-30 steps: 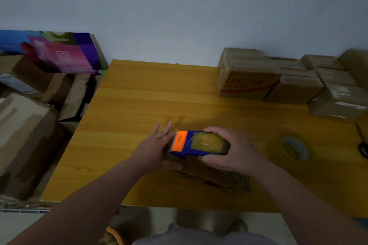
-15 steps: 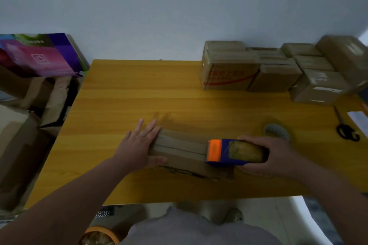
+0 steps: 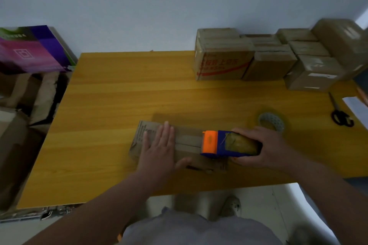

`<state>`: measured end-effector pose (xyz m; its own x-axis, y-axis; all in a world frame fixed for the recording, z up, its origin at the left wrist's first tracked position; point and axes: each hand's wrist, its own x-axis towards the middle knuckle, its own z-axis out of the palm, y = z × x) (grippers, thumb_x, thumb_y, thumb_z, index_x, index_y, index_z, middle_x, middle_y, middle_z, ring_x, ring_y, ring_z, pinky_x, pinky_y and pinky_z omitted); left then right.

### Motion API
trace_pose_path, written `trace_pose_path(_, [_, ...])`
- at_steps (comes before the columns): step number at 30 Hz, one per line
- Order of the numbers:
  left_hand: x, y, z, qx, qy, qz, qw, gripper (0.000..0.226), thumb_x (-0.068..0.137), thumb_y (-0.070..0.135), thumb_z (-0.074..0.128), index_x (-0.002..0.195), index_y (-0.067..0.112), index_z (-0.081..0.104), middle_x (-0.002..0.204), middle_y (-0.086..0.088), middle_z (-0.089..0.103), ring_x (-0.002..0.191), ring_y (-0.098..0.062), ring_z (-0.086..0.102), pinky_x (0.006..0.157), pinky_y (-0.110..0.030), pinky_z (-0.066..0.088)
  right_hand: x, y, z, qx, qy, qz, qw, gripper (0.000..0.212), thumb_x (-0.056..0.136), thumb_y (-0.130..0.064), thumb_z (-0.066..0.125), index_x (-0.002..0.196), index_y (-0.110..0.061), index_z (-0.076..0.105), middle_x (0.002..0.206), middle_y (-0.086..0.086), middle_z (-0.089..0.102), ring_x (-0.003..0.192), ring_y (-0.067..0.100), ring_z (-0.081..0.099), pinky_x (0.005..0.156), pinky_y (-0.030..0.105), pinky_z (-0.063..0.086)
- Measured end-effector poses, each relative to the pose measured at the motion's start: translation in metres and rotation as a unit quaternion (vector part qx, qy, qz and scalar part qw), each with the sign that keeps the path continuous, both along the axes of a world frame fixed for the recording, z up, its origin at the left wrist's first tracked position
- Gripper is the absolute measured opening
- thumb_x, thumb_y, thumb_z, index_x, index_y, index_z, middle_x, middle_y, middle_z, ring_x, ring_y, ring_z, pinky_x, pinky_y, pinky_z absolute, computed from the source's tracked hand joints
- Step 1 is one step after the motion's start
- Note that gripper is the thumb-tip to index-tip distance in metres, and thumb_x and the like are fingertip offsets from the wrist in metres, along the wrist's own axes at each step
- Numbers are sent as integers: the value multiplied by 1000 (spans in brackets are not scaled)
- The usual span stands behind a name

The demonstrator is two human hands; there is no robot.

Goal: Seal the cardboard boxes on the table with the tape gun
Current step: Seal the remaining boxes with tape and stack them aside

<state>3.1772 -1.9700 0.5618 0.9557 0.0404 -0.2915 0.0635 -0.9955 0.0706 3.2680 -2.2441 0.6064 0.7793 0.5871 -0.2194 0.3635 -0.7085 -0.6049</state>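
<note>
We see a flat brown cardboard box (image 3: 189, 143) near the desk's (image 3: 119, 95) front edge, a blue-and-orange tape gun (image 3: 229, 143) on its right end, and more boxes (image 3: 223, 59) at back right.

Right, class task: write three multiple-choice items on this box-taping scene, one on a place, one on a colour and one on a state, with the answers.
1. Where does the loose tape roll lie?
A. on the table, just beyond the right hand
B. in a drawer
C. on a shelf

2. What colour is the front end of the tape gun?
A. green
B. orange
C. white

3. What is the left hand doing?
A. making a fist in the air
B. pressing flat on the cardboard box
C. hanging at the person's side

Answers:
1 A: the roll sits on the wood behind the right hand's knuckles.
2 B: the gun's front is orange and its body is blue.
3 B: straight fingers lie flat on the box top.
</note>
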Motion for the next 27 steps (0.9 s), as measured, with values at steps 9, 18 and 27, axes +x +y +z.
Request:
trace_pose_path(9, [1,-19,-7,-4,-2,-100,995,91,88,73,19,146,16,-23,149,-3,-32,142,-16,-23,115,-47,-12,-4,9,-6,-6,-30,-14,999,78,67,-41,84,128,-54,37,107,-12,46,96,4,51,76,13,44])
trace_pose_path(18, [-4,74,-14,27,-39,-121,992,102,65,83,-26,145,22,-13,153,0,-17,146,-21,-3,116,-52,8,-19,102,-8,-53,-44,-4,998,83,74,-43,74,144,-49,30,143,8,42,132,24,39,98,31,39])
trace_pose_path(27, [-6,85,-13,7,-32,-129,991,90,70,86,-15,147,39,-11,155,-1,-17,141,-20,-14,116,-51,1,-14,75,10,-11,-39,38,998,74,75,-37,78,128,-58,31,90,-11,41,75,7,48,62,18,35])
